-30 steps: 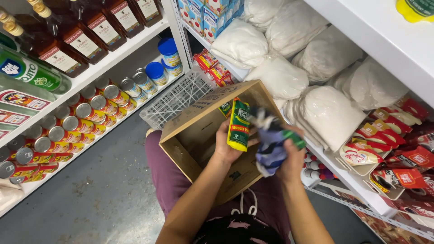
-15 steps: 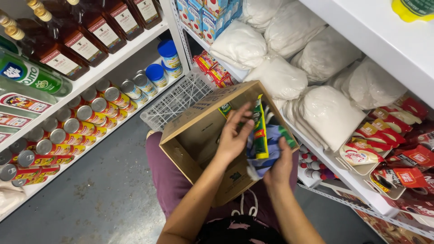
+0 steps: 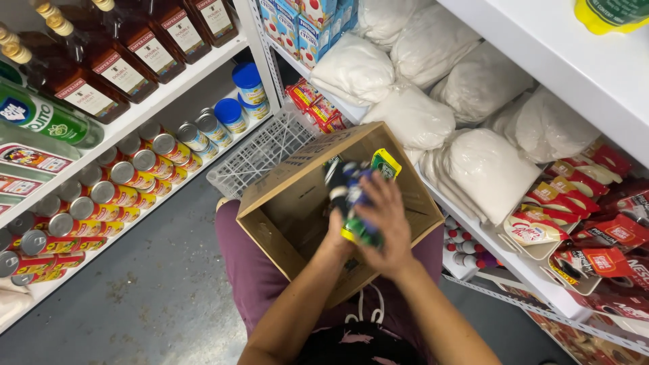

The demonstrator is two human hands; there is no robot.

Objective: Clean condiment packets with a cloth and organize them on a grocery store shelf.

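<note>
An open cardboard box (image 3: 284, 216) rests on my lap. Both hands are inside it, wrapped around a blurred bundle of blue and green packets (image 3: 351, 192). My right hand (image 3: 387, 220) covers the bundle from the right and above. Only the wrist and heel of my left hand (image 3: 336, 236) show, pressed against the bundle's lower left. A green and yellow packet (image 3: 385, 163) leans in the box's far right corner, just beyond the bundle.
A white wire basket (image 3: 260, 152) lies on the floor behind the box. Left shelves hold cans (image 3: 128, 176), blue-lidded jars (image 3: 247, 81) and bottles (image 3: 81, 88). Right shelves carry white sacks (image 3: 483, 162) and red pouches (image 3: 588, 236). Grey floor (image 3: 135, 297) lies to the left.
My left hand let go of the green and yellow packet, which now leans in the box corner. Both hands closed around the blue and green bundle and shifted it left, lower into the box.
</note>
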